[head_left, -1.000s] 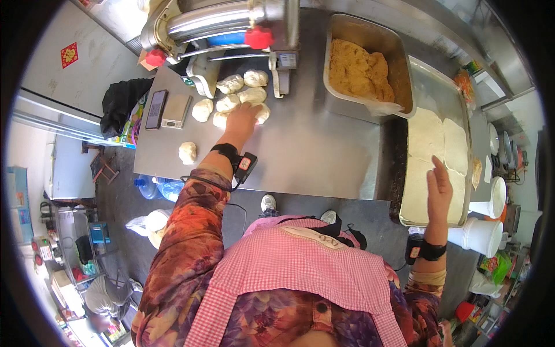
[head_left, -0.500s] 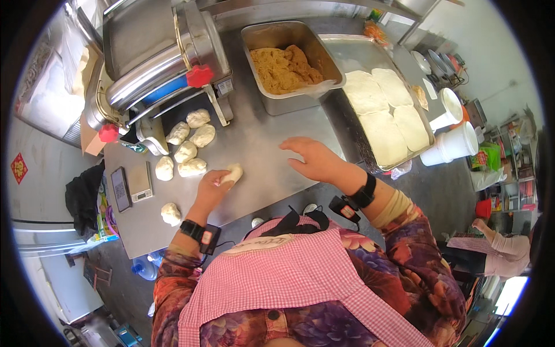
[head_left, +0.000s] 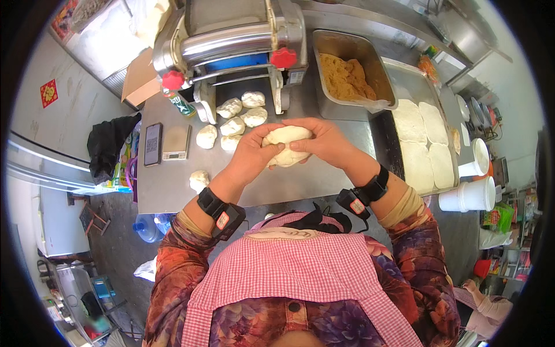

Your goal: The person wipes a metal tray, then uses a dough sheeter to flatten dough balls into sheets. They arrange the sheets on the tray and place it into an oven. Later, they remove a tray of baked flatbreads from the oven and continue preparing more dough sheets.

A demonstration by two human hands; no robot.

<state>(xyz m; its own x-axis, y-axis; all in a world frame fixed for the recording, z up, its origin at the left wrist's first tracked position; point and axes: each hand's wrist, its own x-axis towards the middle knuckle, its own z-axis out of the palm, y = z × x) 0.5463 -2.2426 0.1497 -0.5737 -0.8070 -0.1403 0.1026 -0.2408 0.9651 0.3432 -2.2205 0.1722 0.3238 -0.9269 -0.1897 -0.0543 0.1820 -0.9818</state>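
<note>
A pale lump of dough [head_left: 287,136] is held up over the steel table between my two hands. My left hand [head_left: 252,151] grips its left side, thumb on the front. On the right, my right hand [head_left: 330,143] wraps round the other end with its thumb pressed into the dough. A crease runs across the lump between the thumbs. Just behind my left hand several dough balls [head_left: 232,126] sit in a cluster beneath the roller machine. One more dough ball [head_left: 199,181] lies alone near the table's front edge, beside my left wrist.
The dough roller machine [head_left: 228,49] stands at the back. To its right are a deep steel pan [head_left: 381,69] of brown filling and a tray [head_left: 384,144] with flat dough squares. A phone [head_left: 152,144] and small scale [head_left: 176,142] lie left. White buckets [head_left: 480,194] stand right; another person [head_left: 485,306] is far right.
My right hand, empty before, has come left to join my left hand. Both now hold the dough lump, which has been lifted off the table. The view has turned leftward.
</note>
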